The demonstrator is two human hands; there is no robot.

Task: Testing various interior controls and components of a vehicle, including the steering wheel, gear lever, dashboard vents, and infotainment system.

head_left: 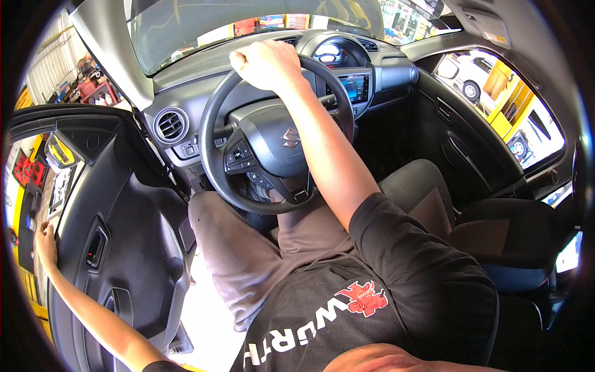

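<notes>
My right hand (266, 62) is closed over the top of the rim of a black steering wheel (217, 118), knuckles up, with the arm stretched across the wheel's hub. On the left, my left hand (46, 245) lies at the window sill of the open car door (133, 217), its fingers bent over the edge and partly hidden. A door handle (96, 245) sits in the dark door panel just below that hand. Both my legs (238, 248) are under the wheel, and I sit in the driver's seat.
A round air vent (171, 125), a lit screen (354, 88) and an instrument cluster (328, 54) line the dashboard. The raised hood (248, 18) shows through the windshield. A side mirror (61, 150) stands by the door, and a passenger seat (508, 239) is to my right.
</notes>
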